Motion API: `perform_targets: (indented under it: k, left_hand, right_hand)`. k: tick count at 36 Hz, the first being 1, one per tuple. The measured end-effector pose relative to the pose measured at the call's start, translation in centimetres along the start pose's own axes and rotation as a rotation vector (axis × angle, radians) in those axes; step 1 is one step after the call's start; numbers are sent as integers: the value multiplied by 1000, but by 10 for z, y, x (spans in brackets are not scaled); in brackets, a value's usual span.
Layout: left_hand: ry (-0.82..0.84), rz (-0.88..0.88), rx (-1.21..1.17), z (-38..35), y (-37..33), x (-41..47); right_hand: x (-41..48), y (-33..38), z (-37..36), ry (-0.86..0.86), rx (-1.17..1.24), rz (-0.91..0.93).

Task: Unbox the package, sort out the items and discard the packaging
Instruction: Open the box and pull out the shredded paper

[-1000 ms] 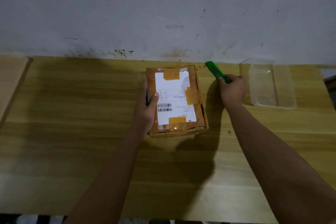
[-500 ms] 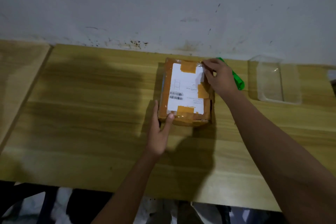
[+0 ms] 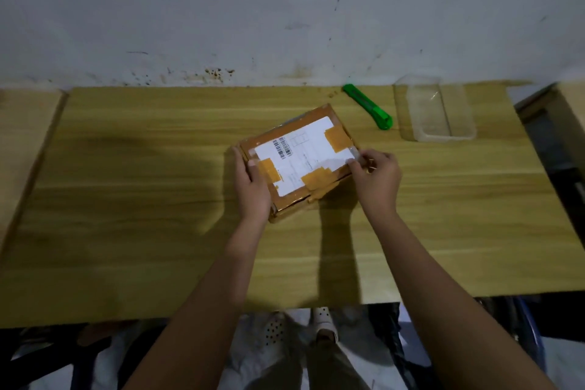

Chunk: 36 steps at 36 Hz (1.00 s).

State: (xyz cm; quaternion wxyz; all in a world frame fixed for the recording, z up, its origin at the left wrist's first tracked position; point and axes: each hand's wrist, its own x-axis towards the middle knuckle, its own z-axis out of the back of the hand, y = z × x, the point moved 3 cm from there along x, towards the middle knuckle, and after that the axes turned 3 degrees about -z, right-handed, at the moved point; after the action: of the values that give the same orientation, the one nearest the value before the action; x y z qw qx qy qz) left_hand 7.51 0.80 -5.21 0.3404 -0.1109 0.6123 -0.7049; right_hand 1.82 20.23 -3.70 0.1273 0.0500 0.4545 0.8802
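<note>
A brown cardboard package [image 3: 297, 161] with a white shipping label and orange tape patches lies turned at an angle on the wooden table [image 3: 142, 199]. My left hand [image 3: 253, 187] holds its left side, thumb on top. My right hand [image 3: 375, 177] pinches a strip of clear tape at the package's right edge. A green utility knife [image 3: 368, 106] lies loose on the table behind the package, apart from both hands.
A clear plastic container [image 3: 438, 111] stands at the back right next to the knife. The wall runs along the table's far edge. A second wooden surface [image 3: 22, 136] adjoins on the left. Below the front edge are my legs and floor clutter.
My right hand has let go of the green knife, which now lies on the table. The package has been turned at an angle, and both hands now hold it.
</note>
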Motion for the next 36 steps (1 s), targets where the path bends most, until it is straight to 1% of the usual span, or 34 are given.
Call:
perform_targets:
  k: [2, 8, 11, 16, 21, 30, 33, 36]
  left_hand:
    - [33, -5, 2, 4, -4, -6]
    - [176, -19, 14, 15, -13, -7]
    - [204, -43, 31, 19, -16, -9]
    - [198, -85, 107, 22, -14, -5]
    - [226, -104, 74, 22, -17, -8]
    - [146, -132, 116, 22, -12, -4]
    - [100, -188, 145, 27, -10, -7]
    - [110, -277, 112, 33, -7, -27]
  right_hand:
    - [-7, 1, 2, -32, 16, -49]
    - [-32, -5, 9, -100, 60, -65]
    - [-44, -6, 11, -108, 100, -69]
    - [-52, -6, 14, -114, 199, -163]
    - [-54, -3, 18, -111, 277, -211]
    - [-51, -5, 21, -69, 352, -266]
    - [-50, -4, 22, -73, 420, -282]
    - [-48, -4, 23, -69, 480, -297]
